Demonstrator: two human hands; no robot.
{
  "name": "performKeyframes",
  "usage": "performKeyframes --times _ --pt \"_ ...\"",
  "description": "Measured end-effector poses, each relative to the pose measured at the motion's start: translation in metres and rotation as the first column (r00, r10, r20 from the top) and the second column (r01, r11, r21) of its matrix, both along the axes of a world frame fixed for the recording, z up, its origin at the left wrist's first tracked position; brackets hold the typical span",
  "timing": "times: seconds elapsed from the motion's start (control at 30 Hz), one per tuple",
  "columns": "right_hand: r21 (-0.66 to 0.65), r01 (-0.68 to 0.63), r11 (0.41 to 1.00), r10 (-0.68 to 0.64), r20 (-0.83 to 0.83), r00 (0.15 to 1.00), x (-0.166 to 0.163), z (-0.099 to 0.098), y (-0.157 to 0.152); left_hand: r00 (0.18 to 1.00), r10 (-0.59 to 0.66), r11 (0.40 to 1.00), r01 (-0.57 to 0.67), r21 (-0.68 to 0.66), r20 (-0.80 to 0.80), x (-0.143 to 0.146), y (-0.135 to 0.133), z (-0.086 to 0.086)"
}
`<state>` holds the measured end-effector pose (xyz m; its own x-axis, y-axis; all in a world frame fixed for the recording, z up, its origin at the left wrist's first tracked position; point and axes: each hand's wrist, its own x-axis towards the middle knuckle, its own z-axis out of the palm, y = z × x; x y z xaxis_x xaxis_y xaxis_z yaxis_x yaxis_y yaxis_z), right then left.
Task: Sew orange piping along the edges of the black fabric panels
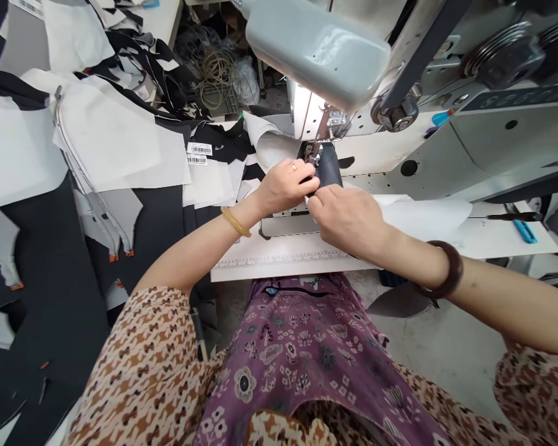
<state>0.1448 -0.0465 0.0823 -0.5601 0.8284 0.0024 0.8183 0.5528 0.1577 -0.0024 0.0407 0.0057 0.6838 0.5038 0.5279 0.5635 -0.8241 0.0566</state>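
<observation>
At a sewing machine (328, 118), both hands are close together just in front of the presser foot and needle. My left hand (286, 186), wearing a ring, has its fingers bent and pinched on the near edge of a dark fabric piece (328, 166). Beside it, my right hand (346, 214) is closed with curled fingers on the same piece. White-backed material (423, 214) spreads out under and to the right of my right hand. Another curled white-backed piece (274, 145) lies left of the needle. The exact edge between my fingertips is hidden.
Stacked black panels with white backing (121, 136) cover the left side. A printed ruler strip (283, 259) runs along the table's front edge. A blue cutter (524, 231) and a dark-handled tool (514, 217) lie at right. The grey machine head (320, 49) overhangs the hands.
</observation>
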Motion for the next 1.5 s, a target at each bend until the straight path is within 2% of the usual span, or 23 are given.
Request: performKeyframes --times 0.1,0.2,0.37,0.43,0.53,0.6,0.7,0.77,0.83,0.93,1.0,1.03,1.07,1.1,1.13,1.17,1.2,1.23,1.3,1.37,1.4,1.47,1.5 --pt "-0.004 -0.053 0.999 0.053 0.022 0.998 0.006 -0.016 -0.006 0.996 -0.08 0.996 0.081 0.042 -0.03 -0.008 -0.007 -0.003" --pt "0.035 -0.076 0.996 0.076 0.007 0.997 0.014 -0.022 -0.007 0.995 -0.093 0.992 0.089 0.09 0.039 -0.01 -0.013 -0.013" --pt "0.098 -0.096 0.991 0.098 -0.023 0.995 0.02 -0.023 -0.003 0.974 -0.029 0.958 -0.037 0.284 0.224 0.0 -0.017 -0.037" --pt "0.09 -0.078 0.993 0.081 -0.023 0.996 0.019 -0.022 0.0 0.967 0.033 0.945 -0.112 0.308 0.251 0.003 -0.015 -0.042" --pt "0.051 -0.037 0.998 0.037 -0.005 0.999 0.013 -0.023 0.004 0.956 0.098 0.953 -0.171 0.251 0.276 0.0 -0.008 -0.041" --pt "0.059 -0.016 0.998 0.015 0.008 1.0 0.007 -0.027 0.003 0.957 0.066 0.967 -0.131 0.217 0.284 -0.006 -0.005 -0.036" --pt "0.153 0.009 0.988 -0.008 -0.008 1.0 -0.004 -0.041 -0.011 0.953 0.014 0.99 -0.055 0.128 0.302 -0.014 -0.011 -0.023" --pt "0.144 0.029 0.989 -0.024 -0.042 0.999 -0.011 -0.051 -0.027 0.934 0.089 0.992 -0.113 0.05 0.347 -0.012 -0.024 -0.017" --pt "0.018 0.046 0.999 -0.045 -0.085 0.995 -0.015 -0.06 -0.042 0.883 0.254 0.966 -0.252 -0.058 0.395 -0.003 -0.04 -0.017" --pt "-0.273 0.048 0.961 -0.118 -0.247 0.962 -0.004 -0.071 -0.058 0.735 0.508 0.859 -0.4 -0.318 0.448 0.02 -0.065 -0.027" --pt "-0.432 0.022 0.901 -0.228 -0.43 0.874 0.021 -0.082 -0.061 0.598 0.624 0.775 -0.391 -0.496 0.503 0.035 -0.078 -0.039" --pt "-0.478 0.034 0.878 -0.308 -0.509 0.804 0.04 -0.09 -0.061 0.525 0.676 0.727 -0.365 -0.581 0.517 0.041 -0.082 -0.045" --pt "-0.493 0.104 0.864 -0.404 -0.557 0.726 0.062 -0.1 -0.06 0.462 0.726 0.674 -0.327 -0.663 0.51 0.045 -0.085 -0.05" --pt "-0.472 0.255 0.844 -0.513 -0.572 0.64 0.086 -0.112 -0.059 0.421 0.771 0.61 -0.272 -0.744 0.479 0.047 -0.088 -0.055" --pt "-0.435 0.432 0.79 -0.612 -0.593 0.523 0.111 -0.125 -0.059 0.404 0.806 0.537 -0.194 -0.821 0.432 0.048 -0.089 -0.059" --pt "-0.431 0.556 0.711 -0.685 -0.603 0.409 0.136 -0.139 -0.059 0.41 0.826 0.458 -0.088 -0.885 0.386 0.047 -0.089 -0.061" --pt "-0.487 0.629 0.606 -0.761 -0.584 0.281 0.158 -0.153 -0.061 0.428 0.834 0.368 0.038 -0.929 0.348 0.045 -0.089 -0.063" --pt "-0.601 0.621 0.504 -0.832 -0.531 0.161 0.176 -0.165 -0.063 0.442 0.836 0.28 0.166 -0.946 0.325 0.044 -0.09 -0.064" --pt "-0.668 0.608 0.429 -0.877 -0.47 0.102 0.199 -0.181 -0.073 0.458 0.824 0.136 0.413 -0.901 0.334 0.042 -0.093 -0.062" --pt "-0.705 0.566 0.427 -0.887 -0.447 0.113 0.201 -0.186 -0.087 0.469 0.798 0.001 0.626 -0.78 0.378 0.044 -0.1 -0.058" --pt "-0.759 0.497 0.42 -0.899 -0.424 0.112 0.197 -0.185 -0.097 0.478 0.784 -0.079 0.71 -0.7 0.396 0.047 -0.105 -0.055" --pt "-0.878 0.271 0.394 -0.919 -0.377 0.114 0.18 -0.178 -0.118 0.483 0.773 -0.232 0.818 -0.526 0.411 0.054 -0.114 -0.049" --pt "-0.913 0.153 0.378 -0.924 -0.362 0.124 0.17 -0.173 -0.129 0.471 0.786 -0.272 0.845 -0.46 0.401 0.058 -0.118 -0.047"
